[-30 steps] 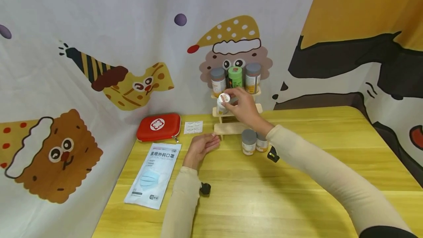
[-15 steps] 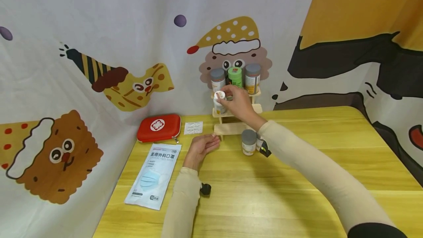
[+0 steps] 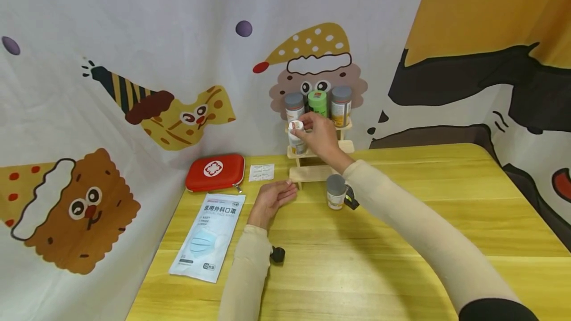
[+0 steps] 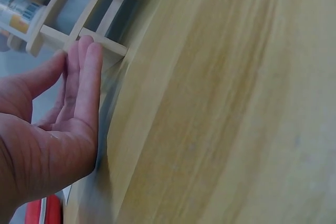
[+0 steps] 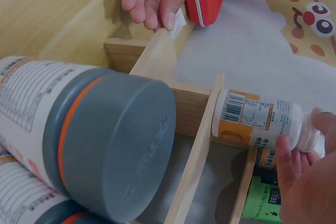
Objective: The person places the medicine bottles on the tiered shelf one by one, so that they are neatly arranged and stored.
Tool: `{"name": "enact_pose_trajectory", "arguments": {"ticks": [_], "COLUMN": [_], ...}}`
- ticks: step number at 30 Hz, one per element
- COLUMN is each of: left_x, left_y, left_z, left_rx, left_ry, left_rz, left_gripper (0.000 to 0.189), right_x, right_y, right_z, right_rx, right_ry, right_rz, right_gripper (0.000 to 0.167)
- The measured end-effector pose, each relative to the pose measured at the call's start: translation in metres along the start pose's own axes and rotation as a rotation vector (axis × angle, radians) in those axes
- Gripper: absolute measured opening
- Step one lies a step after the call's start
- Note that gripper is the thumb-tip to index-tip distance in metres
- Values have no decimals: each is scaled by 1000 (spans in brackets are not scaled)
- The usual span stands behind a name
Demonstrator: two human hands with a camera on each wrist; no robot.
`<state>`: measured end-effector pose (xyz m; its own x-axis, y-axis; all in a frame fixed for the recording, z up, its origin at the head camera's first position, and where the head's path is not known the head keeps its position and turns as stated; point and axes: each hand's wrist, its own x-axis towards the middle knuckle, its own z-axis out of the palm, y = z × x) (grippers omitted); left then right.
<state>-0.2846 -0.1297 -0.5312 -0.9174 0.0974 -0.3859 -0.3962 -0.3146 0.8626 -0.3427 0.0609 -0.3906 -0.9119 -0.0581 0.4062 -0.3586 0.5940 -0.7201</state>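
Observation:
My right hand (image 3: pixel 324 138) pinches the lid end of a white pill bottle (image 3: pixel 296 143) with an orange-and-white label. The bottle stands upright at the left end of the middle tier of a wooden step rack (image 3: pixel 312 174). In the right wrist view, thumb and fingers lie about the white cap (image 5: pixel 310 136). My left hand (image 3: pixel 271 203) rests by the lowest tier's left end, fingers extended; in the left wrist view the fingertips (image 4: pixel 93 51) appear to touch that end. The top tier bears two grey-lidded bottles (image 3: pixel 341 108) and a green bottle (image 3: pixel 318 103) between them.
A grey-lidded bottle (image 3: pixel 336 192) stands on the table before the rack; the right wrist view shows a second bottle (image 5: pixel 31 198) beside it. To the left lie a red first-aid case (image 3: pixel 215 172), a small white packet (image 3: pixel 261 172) and a face mask pack (image 3: pixel 207 237).
My right hand has moved slightly left with the white bottle, which went from tilted to upright on the middle tier. The left hand has stayed in place.

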Motion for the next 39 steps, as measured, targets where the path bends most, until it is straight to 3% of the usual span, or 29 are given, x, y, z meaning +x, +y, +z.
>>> {"name": "enact_pose_trajectory", "arguments": {"ticks": [7,17,28,39], "left_x": [0,-1,-1,-6], "left_y": [-1,0,2,2], "left_z": [2,5,4,3], "left_rx": [-8,-4,15,13], "left_ry": [0,-3,-4,-2], "left_rz": [-2,-4,18,11], "left_gripper": [31,33,34,34], "right_x": [1,-2,-18,-39], "right_y": [-1,2,14,33], "right_z": [3,3,-12,-32], "right_rx": [7,35,57,110], "right_ry": [-14,7,-9,-53], "right_rz": [30,11,-70,-50], "right_gripper": [42,47,49,53]}}
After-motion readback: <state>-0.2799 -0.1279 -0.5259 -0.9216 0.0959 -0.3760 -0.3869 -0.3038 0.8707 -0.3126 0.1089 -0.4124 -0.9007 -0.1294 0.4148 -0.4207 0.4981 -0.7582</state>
